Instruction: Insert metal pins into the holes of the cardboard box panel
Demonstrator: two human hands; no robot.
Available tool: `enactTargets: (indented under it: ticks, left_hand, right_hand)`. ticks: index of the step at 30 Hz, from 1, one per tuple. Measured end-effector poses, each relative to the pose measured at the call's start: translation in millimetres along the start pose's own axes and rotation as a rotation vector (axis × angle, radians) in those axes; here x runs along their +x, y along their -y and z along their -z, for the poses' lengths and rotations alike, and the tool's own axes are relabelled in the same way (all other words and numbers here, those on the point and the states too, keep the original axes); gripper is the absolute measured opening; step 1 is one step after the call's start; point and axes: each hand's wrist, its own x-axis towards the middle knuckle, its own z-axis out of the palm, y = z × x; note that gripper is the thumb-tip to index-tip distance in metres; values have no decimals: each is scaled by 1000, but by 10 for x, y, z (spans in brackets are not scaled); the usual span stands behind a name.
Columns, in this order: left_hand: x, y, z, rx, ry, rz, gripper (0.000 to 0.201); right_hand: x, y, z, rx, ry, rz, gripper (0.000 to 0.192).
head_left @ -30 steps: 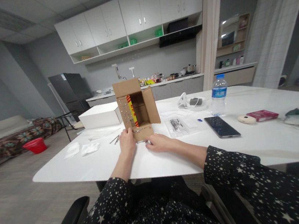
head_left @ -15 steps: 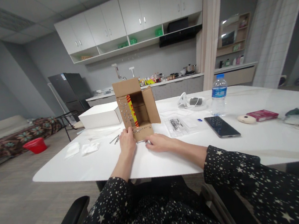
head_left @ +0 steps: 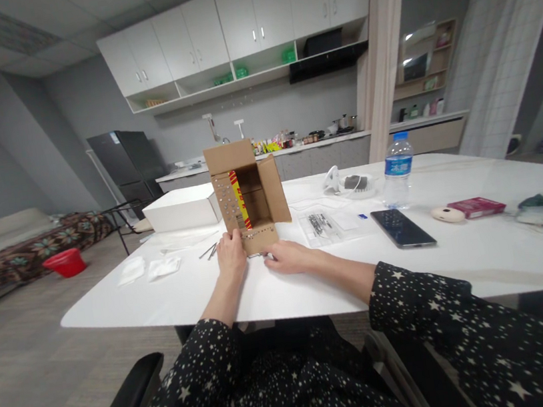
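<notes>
Cardboard box (head_left: 248,193) open, nails through flaps, left hand (head_left: 231,257) steadying

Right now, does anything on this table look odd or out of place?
Yes: the cardboard box lies on its side, opening toward the camera, its flaps studded with small metal pins. A few loose nails lie on the white table beside the left hand.

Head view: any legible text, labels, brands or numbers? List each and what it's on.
No text is legible in this view.
Water bottle: blue label with white characters, too blurred to read.
Cardboard box, held by the left hand with the right hand at its base: red and yellow printed strip inside, print too small to read.
Red packet: no readable print.
Phone: screen dark, only reflections.
</notes>
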Motion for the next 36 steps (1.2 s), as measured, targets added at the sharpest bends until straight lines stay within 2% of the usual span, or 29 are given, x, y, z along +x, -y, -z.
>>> enactTargets:
  ticks: [7, 36]
  left_hand:
    - [-8, 13, 4, -27, -9, -12, 37]
    - [5, 3, -63, 5, -17, 1, 24]
  right_hand:
    - [9, -23, -26, -11, -13, 13, 38]
    - [16, -25, -25, 4, -20, 29, 37]
